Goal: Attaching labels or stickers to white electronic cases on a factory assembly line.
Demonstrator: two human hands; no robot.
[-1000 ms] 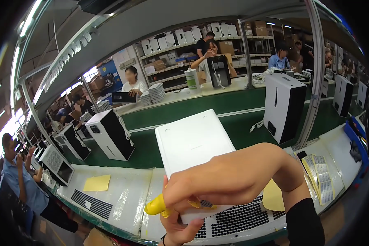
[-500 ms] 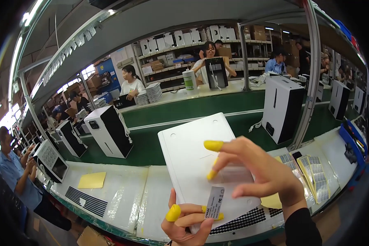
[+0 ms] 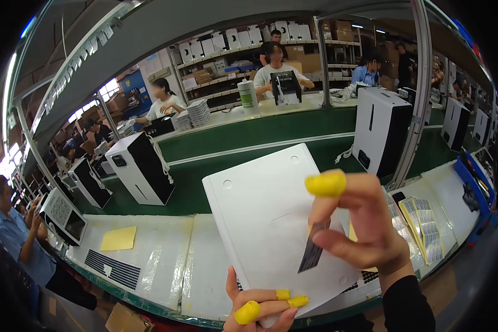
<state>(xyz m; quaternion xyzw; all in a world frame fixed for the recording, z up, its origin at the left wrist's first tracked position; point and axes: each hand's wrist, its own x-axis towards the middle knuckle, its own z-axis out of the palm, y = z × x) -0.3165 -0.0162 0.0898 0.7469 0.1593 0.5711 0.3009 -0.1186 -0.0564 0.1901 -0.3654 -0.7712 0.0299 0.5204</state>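
A large white panel with round marks near its corners [image 3: 254, 193] lies tilted in front of me, apparently the face of an appliance casing. My left hand [image 3: 260, 312] grips its near lower end, with yellow-covered fingertips resting on the surface and the thumb by the edge. Over the panel's right part, my right hand [image 3: 371, 227] pinches a narrow grey label [image 3: 311, 257] between thumb and fingers. The label hangs at a slant, its lower end close to the panel; whether it touches I cannot tell. A yellow finger cot covers the raised right index fingertip.
White-and-black appliances [image 3: 140, 169] stand along the green conveyor [image 3: 221, 130], another [image 3: 382, 138] beside a metal post. Label sheets [image 3: 423, 227] and a blue bin [image 3: 473, 188] sit at right. Yellow paper [image 3: 118, 238] and a black-striped sheet [image 3: 112, 269] lie left. Co-workers are across the line.
The label has passed from my left fingers to my right hand, which now pinches it farther up and right over the panel. My left hand has moved onto the panel's lower end.
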